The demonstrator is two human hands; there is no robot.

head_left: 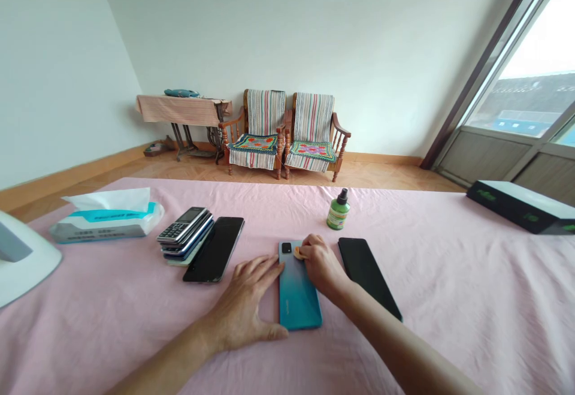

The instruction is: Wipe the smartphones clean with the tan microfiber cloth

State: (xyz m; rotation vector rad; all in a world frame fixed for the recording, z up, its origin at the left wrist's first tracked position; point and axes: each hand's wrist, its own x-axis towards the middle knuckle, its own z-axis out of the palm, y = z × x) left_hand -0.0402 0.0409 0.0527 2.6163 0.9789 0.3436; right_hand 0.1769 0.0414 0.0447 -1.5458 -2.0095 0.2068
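Head view: black phone [366, 266] and green bottle [338, 213] sit near blue phone [298, 290].

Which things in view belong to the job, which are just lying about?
Job: blue phone, back up; small orange pad; right hand, holding the pad on the phone; left hand, at the phone's edge.

Lying about, probably: phone stack; left black phone; right black phone; tissue pack; box; green bottle, though it may belong.

Blue phone [299, 302], pink sheet [135, 311], green bottle [338, 214], black cap [343, 196], striped chair covers [268, 113]
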